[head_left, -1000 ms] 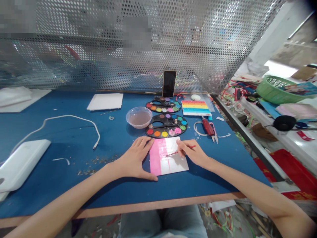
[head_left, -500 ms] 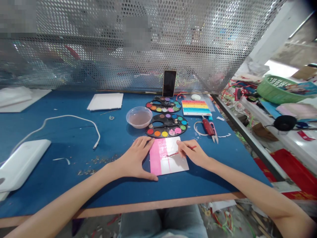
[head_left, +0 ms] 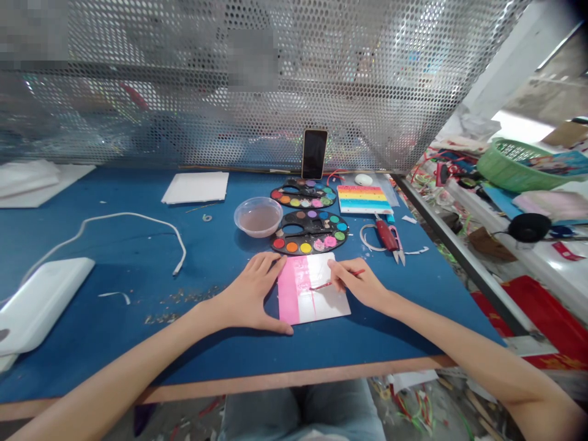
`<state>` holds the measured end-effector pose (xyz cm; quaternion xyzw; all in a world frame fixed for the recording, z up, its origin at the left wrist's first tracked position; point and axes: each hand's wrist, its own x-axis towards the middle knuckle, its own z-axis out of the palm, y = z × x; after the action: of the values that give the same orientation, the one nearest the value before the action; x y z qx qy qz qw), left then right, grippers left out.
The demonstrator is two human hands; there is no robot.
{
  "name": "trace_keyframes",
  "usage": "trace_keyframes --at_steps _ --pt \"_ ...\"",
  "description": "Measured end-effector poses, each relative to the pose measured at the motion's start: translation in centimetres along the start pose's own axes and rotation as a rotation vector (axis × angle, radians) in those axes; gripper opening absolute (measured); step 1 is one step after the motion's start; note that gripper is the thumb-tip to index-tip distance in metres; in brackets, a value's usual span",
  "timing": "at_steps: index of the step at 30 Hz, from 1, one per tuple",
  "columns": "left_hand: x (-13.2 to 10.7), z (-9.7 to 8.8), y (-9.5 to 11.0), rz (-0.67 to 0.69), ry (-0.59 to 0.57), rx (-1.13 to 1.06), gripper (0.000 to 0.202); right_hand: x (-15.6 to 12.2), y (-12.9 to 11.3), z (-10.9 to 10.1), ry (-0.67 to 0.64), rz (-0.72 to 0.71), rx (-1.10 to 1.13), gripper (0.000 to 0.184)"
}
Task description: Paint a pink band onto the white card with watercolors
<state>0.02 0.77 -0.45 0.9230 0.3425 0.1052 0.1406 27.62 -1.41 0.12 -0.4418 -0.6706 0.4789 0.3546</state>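
A small white tile (head_left: 321,303) lies near the front of the blue table, its left part painted pink. My left hand (head_left: 250,297) rests flat against the tile's left edge, fingers spread, thumb along the bottom corner. My right hand (head_left: 356,283) pinches a thin red paintbrush (head_left: 328,283) whose tip touches the tile's middle, beside a thin pink line. A black paint palette (head_left: 309,233) with coloured wells sits just behind the tile.
A clear bowl of murky water (head_left: 258,217), a second palette (head_left: 303,195), a rainbow-striped tile (head_left: 362,199), snips (head_left: 388,236) and an upright phone (head_left: 314,154) stand behind. White sheets (head_left: 195,187), a cable (head_left: 128,223) and a white box (head_left: 39,303) lie left. Perforated metal screen at the back.
The brush tip has shifted very slightly on the tile; both hands stay in place.
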Motion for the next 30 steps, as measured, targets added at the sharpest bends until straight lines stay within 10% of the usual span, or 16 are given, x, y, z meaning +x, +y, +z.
trace_keyframes --at_steps 30 --pt "0.13 -0.16 0.15 -0.019 -0.032 0.02 0.128 0.18 0.41 0.72 -0.071 -0.012 0.072 0.056"
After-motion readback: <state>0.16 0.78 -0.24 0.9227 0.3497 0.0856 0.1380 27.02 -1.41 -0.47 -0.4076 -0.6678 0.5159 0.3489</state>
